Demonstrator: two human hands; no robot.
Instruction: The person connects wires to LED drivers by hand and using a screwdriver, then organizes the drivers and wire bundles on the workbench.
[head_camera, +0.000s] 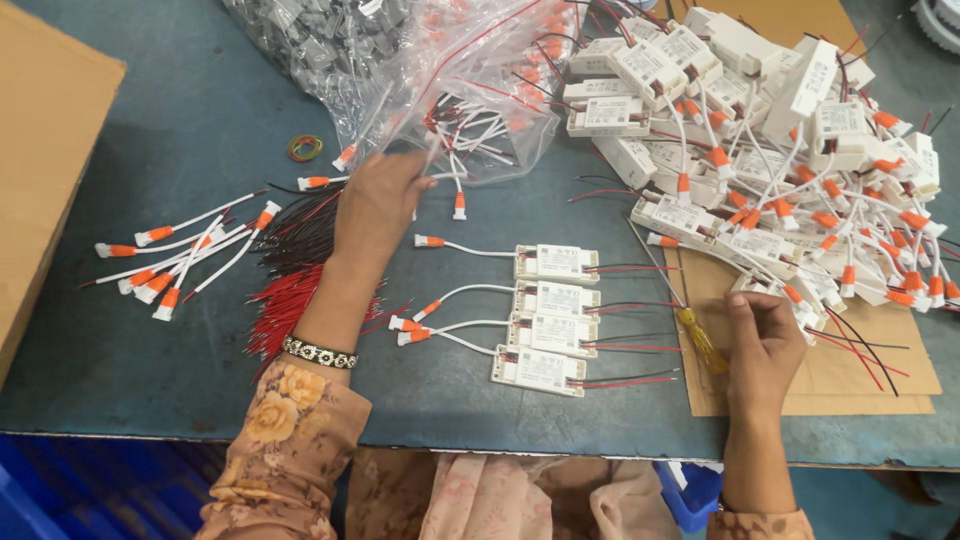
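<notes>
White cable leads with orange connectors (455, 150) spill from the mouth of a clear plastic bag (440, 70) at about 12 o'clock from my left hand (378, 200), and my fingers reach into that opening, curled loosely among the leads; I cannot tell whether they actually grip one. My right hand (762, 340) sits at 3 o'clock, fingers closed around a yellow-handled screwdriver (700, 338) whose shaft points toward 11 o'clock. Between my hands, four white driver boxes (552, 315) lie stacked in a column, each with a white lead running toward 9 o'clock and red and black wires toward 3 o'clock. At 9 o'clock of my left wrist lie loose white leads (185, 255) and a bundle of red and black wires (290, 290). A big heap of wired boxes (780, 130) fills the 1 to 2 o'clock corner, partly over a cardboard sheet (860, 375) on the blue table (150, 360).
</notes>
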